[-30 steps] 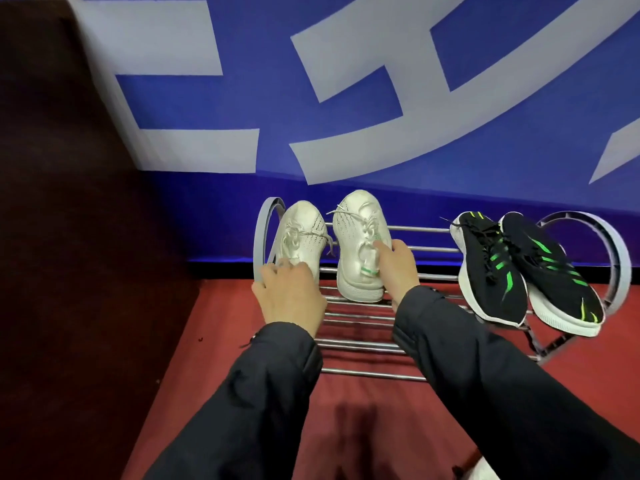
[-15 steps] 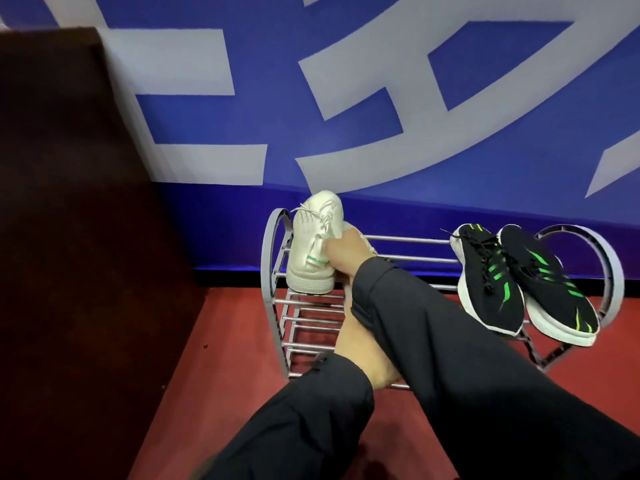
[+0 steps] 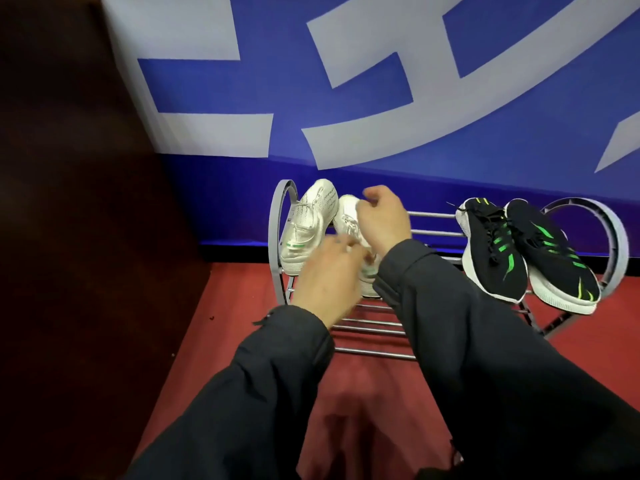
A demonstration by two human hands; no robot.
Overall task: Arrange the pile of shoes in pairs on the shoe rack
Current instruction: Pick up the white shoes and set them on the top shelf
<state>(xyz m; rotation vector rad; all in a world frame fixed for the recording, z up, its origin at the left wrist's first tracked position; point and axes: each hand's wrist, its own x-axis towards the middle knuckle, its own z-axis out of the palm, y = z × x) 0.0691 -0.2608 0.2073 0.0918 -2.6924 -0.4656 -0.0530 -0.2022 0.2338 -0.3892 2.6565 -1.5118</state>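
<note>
A metal shoe rack (image 3: 374,353) stands against the blue wall. Two white sneakers lean on its top tier at the left end. The left white sneaker (image 3: 307,227) rests by the rack's side hoop. The right white sneaker (image 3: 346,216) is mostly hidden by my hands. My right hand (image 3: 381,221) curls over its laced top and grips it. My left hand (image 3: 325,275), blurred, reaches to its heel with straight fingers touching it. A pair of black sneakers with green stripes (image 3: 493,252) lies on the right end.
A dark wooden panel (image 3: 79,220) walls off the left side. Red floor (image 3: 242,306) lies around and before the rack. The rack's lower bars show below my hands. The round right hoop (image 3: 620,237) ends the rack.
My left hand has come up from under my right arm to the second white sneaker's heel. That sneaker now shows beside the first one, with my right hand on top of it.
</note>
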